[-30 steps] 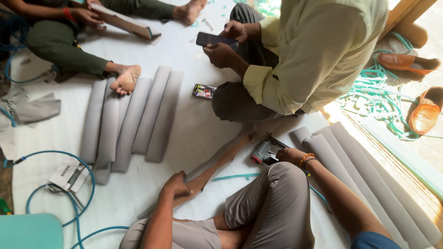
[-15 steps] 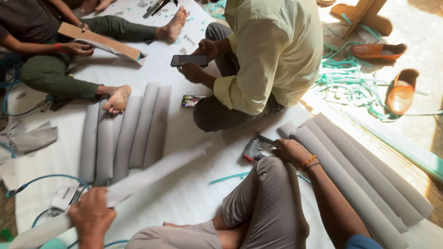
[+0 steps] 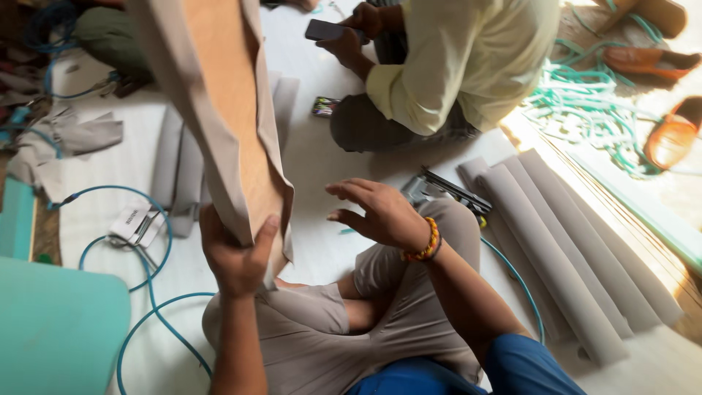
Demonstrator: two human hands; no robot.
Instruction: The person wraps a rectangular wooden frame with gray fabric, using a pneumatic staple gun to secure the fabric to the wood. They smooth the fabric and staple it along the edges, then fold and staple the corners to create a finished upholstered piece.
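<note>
My left hand [image 3: 235,254] grips the lower end of a long wooden strip [image 3: 227,95] partly wrapped in beige fabric. The strip stands raised and tilts up toward the top left, close to the camera. My right hand [image 3: 379,212] hovers open above my bent knee, fingers spread and pointing toward the strip, touching nothing. It wears an orange bead bracelet [image 3: 429,241]. Just beyond it on the floor lies a staple gun [image 3: 442,192].
A person in a pale yellow shirt [image 3: 468,58] sits opposite holding a phone [image 3: 327,30]. Several fabric-covered strips [image 3: 570,249] lie at my right, more at the left [image 3: 179,168]. A blue hose [image 3: 150,292] loops on the floor; sandals [image 3: 669,135] and green rope [image 3: 585,110] lie far right.
My left hand has lifted the strip off the floor and swung it upright in front of the camera. My right hand has left the staple gun and risen, open, over my knee.
</note>
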